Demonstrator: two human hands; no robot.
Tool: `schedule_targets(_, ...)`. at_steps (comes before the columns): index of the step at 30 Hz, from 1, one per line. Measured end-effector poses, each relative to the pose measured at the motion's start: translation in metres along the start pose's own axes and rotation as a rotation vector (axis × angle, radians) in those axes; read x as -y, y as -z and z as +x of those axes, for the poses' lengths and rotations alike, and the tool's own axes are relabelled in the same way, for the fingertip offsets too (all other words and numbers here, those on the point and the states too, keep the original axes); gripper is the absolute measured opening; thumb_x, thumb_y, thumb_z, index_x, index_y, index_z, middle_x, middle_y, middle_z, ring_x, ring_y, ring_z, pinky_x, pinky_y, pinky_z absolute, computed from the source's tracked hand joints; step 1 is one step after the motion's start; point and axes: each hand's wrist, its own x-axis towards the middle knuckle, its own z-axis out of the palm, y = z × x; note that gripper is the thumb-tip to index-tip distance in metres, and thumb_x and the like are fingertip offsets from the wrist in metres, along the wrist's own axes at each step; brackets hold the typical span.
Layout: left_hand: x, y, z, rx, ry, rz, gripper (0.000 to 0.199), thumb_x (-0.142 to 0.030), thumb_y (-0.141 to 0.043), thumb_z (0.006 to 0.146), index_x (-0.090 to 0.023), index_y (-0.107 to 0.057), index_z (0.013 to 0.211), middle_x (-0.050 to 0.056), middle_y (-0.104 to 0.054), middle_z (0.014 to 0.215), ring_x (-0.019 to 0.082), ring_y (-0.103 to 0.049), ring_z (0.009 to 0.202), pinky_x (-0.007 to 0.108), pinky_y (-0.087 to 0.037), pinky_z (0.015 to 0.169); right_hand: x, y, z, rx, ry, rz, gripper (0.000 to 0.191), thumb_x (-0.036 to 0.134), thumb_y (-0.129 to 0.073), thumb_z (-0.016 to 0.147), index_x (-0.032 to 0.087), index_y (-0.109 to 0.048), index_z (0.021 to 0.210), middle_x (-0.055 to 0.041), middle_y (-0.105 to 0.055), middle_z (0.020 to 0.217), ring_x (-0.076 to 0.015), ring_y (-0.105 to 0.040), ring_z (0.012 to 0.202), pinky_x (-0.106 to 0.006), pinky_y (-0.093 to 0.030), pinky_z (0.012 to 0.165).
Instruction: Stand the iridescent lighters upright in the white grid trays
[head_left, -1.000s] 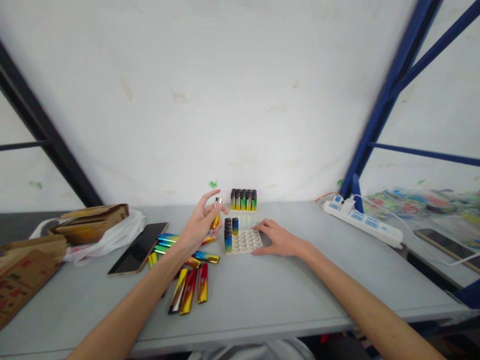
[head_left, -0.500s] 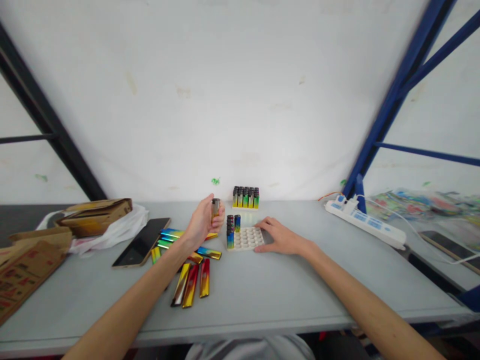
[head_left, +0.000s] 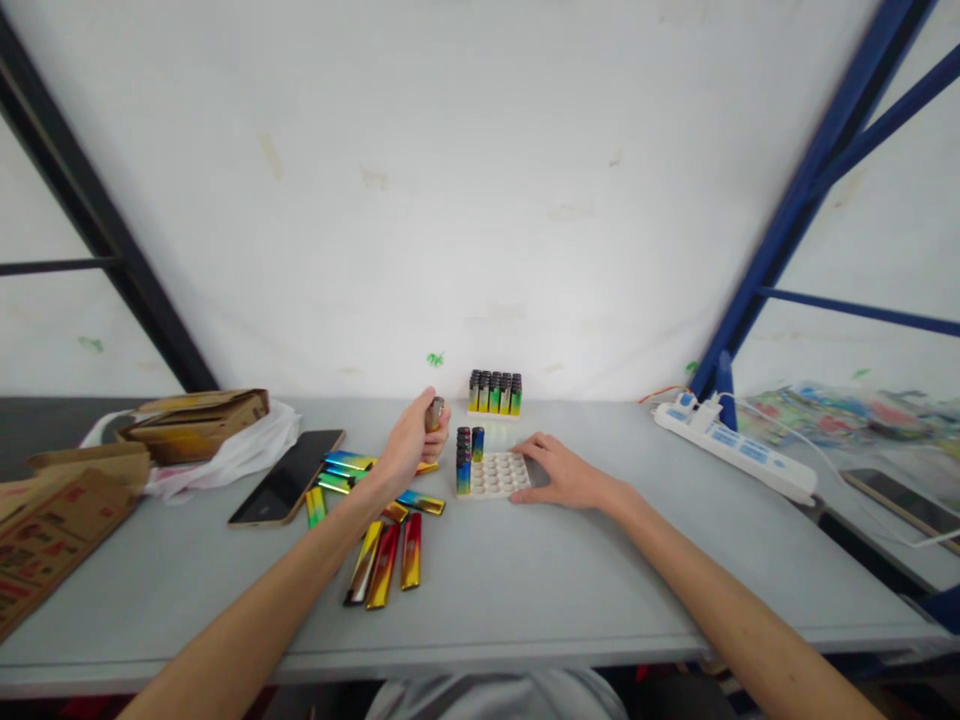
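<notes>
My left hand (head_left: 415, 436) is closed around a lighter (head_left: 434, 413) held upright above the table, its thumb at the top by the metal hood. My right hand (head_left: 562, 470) spans the right side of a white tray with round holes (head_left: 501, 474), fingers at its far corner and thumb at its near one. Several blue lighters (head_left: 464, 462) stand in the tray's left holes. Below and beside my left forearm lie several loose lighters (head_left: 384, 566) in shiny red, yellow, blue and green; the forearm hides some.
A full tray of lighters (head_left: 495, 393) stands against the wall. A phone (head_left: 286, 478), a white plastic bag (head_left: 255, 450) and cardboard boxes (head_left: 71, 540) are at left. On the right are a white power strip (head_left: 735, 452) and another phone (head_left: 904, 502).
The lighter in my left hand has tilted slightly and my thumb sits nearer its top. My right hand stays at the tray. The whole view has shifted a little.
</notes>
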Motion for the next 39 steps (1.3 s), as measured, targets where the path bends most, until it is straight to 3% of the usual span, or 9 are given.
schedule_targets(3, -0.004, -0.002, -0.003, -0.005, -0.018, -0.018, 0.050, -0.073, -0.040, 0.089, -0.024, -0.045, 0.083, -0.011, -0.028, 0.050, 0.005, -0.014, 0.037, 0.014, -0.011, 0.036, -0.002, -0.001, 0.000, -0.007, 0.010, -0.004, 0.072, 0.064, -0.072, 0.082, 0.017, -0.055, 0.135, -0.0139, -0.057, 0.123, -0.0295, -0.054, 0.115, -0.046, -0.047, 0.104)
schedule_targets(10, -0.007, 0.000, -0.007, 0.067, -0.351, 0.169, 0.026, -0.051, -0.051, 0.097, -0.026, -0.044, 0.103, -0.008, -0.057, 0.067, 0.006, -0.038, 0.038, 0.017, -0.031, 0.040, -0.003, -0.002, 0.001, -0.012, 0.028, -0.031, 0.072, 0.064, -0.072, 0.082, 0.017, -0.056, 0.133, -0.0139, -0.059, 0.119, -0.0298, -0.055, 0.112, -0.046, -0.047, 0.102)
schedule_targets(12, -0.010, -0.002, -0.009, 0.052, -0.454, 0.258, 0.027, -0.050, -0.051, 0.097, -0.024, -0.047, 0.103, -0.005, -0.063, 0.075, 0.007, -0.049, 0.046, 0.020, -0.042, 0.050, -0.003, -0.002, 0.001, -0.013, 0.026, -0.028, 0.072, 0.064, -0.073, 0.081, 0.017, -0.056, 0.133, -0.0139, -0.059, 0.119, -0.0297, -0.055, 0.112, -0.046, -0.047, 0.102)
schedule_targets(15, -0.016, -0.010, -0.015, 0.005, -0.537, 0.362, 0.029, -0.048, -0.058, 0.094, -0.019, -0.058, 0.099, 0.002, -0.068, 0.090, 0.013, -0.064, 0.076, 0.029, -0.053, 0.077, -0.004, -0.002, 0.001, -0.014, 0.023, -0.017, 0.073, 0.064, -0.073, 0.082, 0.015, -0.056, 0.134, -0.0147, -0.058, 0.120, -0.0296, -0.055, 0.113, -0.045, -0.047, 0.103)
schedule_targets(22, -0.005, -0.020, -0.008, 0.040, -0.490, 0.476, 0.034, -0.043, -0.073, 0.082, -0.016, -0.073, 0.102, 0.012, -0.070, 0.114, 0.026, -0.065, 0.109, 0.040, -0.054, 0.097, -0.001, -0.001, 0.001, -0.020, 0.027, -0.020, 0.072, 0.062, -0.075, 0.081, 0.017, -0.056, 0.134, -0.0146, -0.059, 0.120, -0.0307, -0.055, 0.112, -0.048, -0.047, 0.100)
schedule_targets(26, 0.004, -0.017, 0.000, 0.002, -0.500, 0.587, 0.038, -0.043, -0.072, 0.081, -0.018, -0.072, 0.110, 0.012, -0.069, 0.121, 0.026, -0.065, 0.112, 0.046, -0.052, 0.102, 0.000, -0.001, 0.002, -0.024, 0.022, -0.030, 0.072, 0.059, -0.076, 0.080, 0.015, -0.056, 0.134, -0.0152, -0.059, 0.119, -0.0308, -0.055, 0.112, -0.047, -0.047, 0.100)
schedule_targets(31, 0.004, -0.015, 0.001, 0.073, -0.514, 0.590, 0.030, -0.041, -0.067, 0.086, -0.019, -0.072, 0.106, 0.011, -0.071, 0.117, 0.025, -0.066, 0.110, 0.044, -0.053, 0.100, -0.001, -0.001, 0.002, -0.024, 0.029, -0.041, 0.073, 0.062, -0.075, 0.081, 0.014, -0.057, 0.133, -0.0151, -0.059, 0.119, -0.0304, -0.055, 0.111, -0.047, -0.048, 0.100)
schedule_targets(36, 0.009, -0.006, 0.005, -0.006, -0.630, 0.984, 0.023, -0.034, -0.067, 0.083, -0.019, -0.072, 0.099, 0.010, -0.072, 0.109, 0.026, -0.066, 0.105, 0.046, -0.050, 0.102, -0.002, -0.002, 0.002, -0.027, 0.037, -0.041, 0.073, 0.063, -0.074, 0.081, 0.015, -0.057, 0.134, -0.0150, -0.059, 0.119, -0.0307, -0.055, 0.112, -0.047, -0.047, 0.101)
schedule_targets(39, 0.013, -0.002, 0.007, 0.000, -0.648, 1.109, 0.020, -0.030, -0.063, 0.084, -0.019, -0.072, 0.098, 0.010, -0.072, 0.107, 0.025, -0.066, 0.103, 0.045, -0.050, 0.100, -0.002, -0.002, 0.002, -0.028, 0.037, -0.037, 0.071, 0.063, -0.074, 0.081, 0.016, -0.057, 0.133, -0.0142, -0.059, 0.119, -0.0303, -0.055, 0.112, -0.046, -0.047, 0.101)
